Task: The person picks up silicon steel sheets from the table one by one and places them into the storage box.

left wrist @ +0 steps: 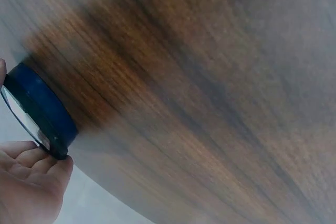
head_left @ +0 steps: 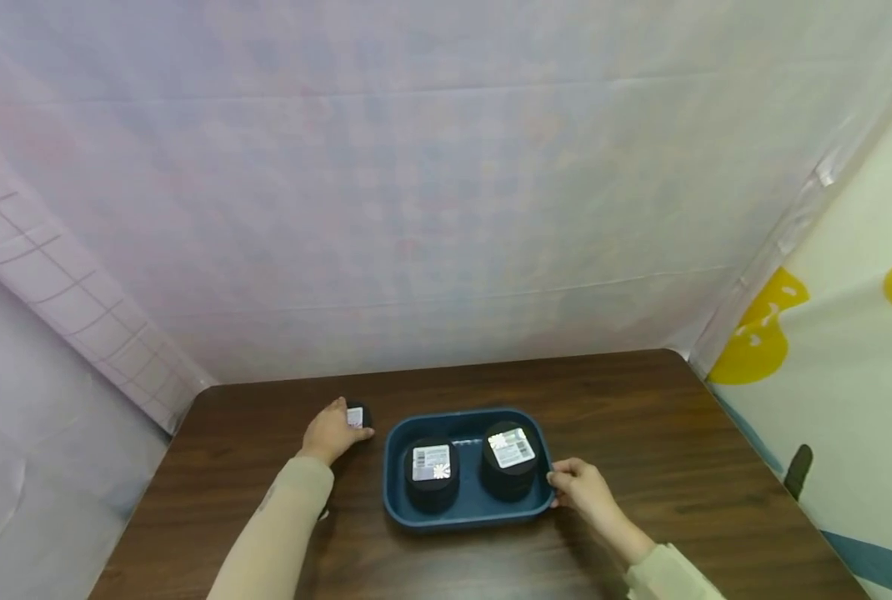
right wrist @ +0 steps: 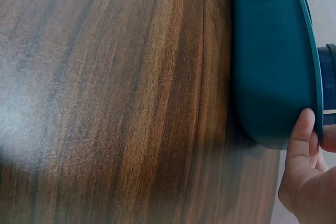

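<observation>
My left hand [head_left: 329,432] grips a round black tub [head_left: 355,417] with a white label on top, at the table's back left. In the left wrist view, thumb and fingers are on opposite sides of the tub [left wrist: 46,106]. A blue oblong tray [head_left: 470,523] sits right of that hand. Two black round tubs stand in it label up, the left one [head_left: 432,496] near the tray's left end and the other [head_left: 508,485] near its right end. My right hand [head_left: 583,493] pinches the tray's right rim; the right wrist view shows the thumb against the outer wall [right wrist: 273,61].
The dark wooden table [head_left: 686,467] reaches to a pale cloth backdrop [head_left: 446,217]. A small dark thing [head_left: 323,512] shows partly from behind my left forearm. At the right edge stands a dark rounded piece [head_left: 797,472], beside a curtain with yellow shapes [head_left: 761,333].
</observation>
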### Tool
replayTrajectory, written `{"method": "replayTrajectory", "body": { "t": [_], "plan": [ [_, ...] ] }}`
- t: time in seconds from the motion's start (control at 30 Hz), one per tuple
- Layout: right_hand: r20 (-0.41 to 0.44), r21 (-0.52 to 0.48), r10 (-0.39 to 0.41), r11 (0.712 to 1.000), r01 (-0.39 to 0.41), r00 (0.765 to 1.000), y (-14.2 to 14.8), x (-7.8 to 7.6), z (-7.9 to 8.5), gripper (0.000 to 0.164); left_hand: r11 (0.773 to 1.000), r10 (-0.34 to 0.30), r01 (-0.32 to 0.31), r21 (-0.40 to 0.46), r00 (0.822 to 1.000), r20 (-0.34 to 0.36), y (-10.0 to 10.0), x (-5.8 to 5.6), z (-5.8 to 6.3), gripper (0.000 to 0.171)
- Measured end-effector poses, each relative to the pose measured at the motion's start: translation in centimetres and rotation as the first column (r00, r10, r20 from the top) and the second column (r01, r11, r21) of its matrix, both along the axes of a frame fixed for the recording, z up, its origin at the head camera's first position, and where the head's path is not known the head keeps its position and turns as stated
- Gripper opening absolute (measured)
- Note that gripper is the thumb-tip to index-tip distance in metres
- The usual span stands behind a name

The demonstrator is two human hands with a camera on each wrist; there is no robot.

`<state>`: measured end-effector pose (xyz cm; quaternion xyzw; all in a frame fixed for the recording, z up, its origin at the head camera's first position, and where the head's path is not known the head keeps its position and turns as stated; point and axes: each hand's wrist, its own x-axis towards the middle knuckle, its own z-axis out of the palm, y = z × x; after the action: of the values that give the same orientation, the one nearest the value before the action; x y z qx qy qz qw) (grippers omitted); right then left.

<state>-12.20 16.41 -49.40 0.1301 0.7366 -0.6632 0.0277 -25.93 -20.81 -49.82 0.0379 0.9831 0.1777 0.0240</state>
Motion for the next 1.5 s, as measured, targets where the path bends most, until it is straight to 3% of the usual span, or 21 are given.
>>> {"method": "replayTrajectory", "body": {
  "t": [0.37, 0.47, 1.0, 1.33, 1.5],
  "plan": [
    [0.002, -0.012, 0.012, 1.000, -0.012, 1.000, -0.6, 0.4, 0.8, 0.024, 0.998, -0.033, 0.033, -0.049, 0.999, -0.009, -0.5, 0.5, 0.6, 0.090],
    [-0.006, -0.010, 0.009, 1.000, -0.009, 1.000, -0.2, 0.1, 0.1, 0.025, 0.997, -0.045, 0.045, -0.061, 0.999, -0.004, -0.3, 0.7, 1.0, 0.090],
    [-0.005, -0.014, -0.005, 1.000, 0.005, 1.000, 0.4, -0.1, 0.6, 0.025, 0.989, -0.101, 0.095, -0.117, 0.994, -0.045, 0.6, 1.8, 3.3, 0.085],
    [-0.001, -0.023, -0.004, 1.000, 0.004, 1.000, 0.4, -0.2, 0.7, 0.026, 0.975, -0.194, 0.182, -0.126, 0.977, -0.090, 1.5, 3.1, 5.7, 0.083],
    [-0.042, -0.023, 0.016, 1.000, -0.017, 0.999, 0.5, -0.1, 0.3, 0.028, 0.970, -0.217, 0.204, -0.132, 0.971, -0.097, 2.6, 3.8, 7.0, 0.084]
  ]
}}
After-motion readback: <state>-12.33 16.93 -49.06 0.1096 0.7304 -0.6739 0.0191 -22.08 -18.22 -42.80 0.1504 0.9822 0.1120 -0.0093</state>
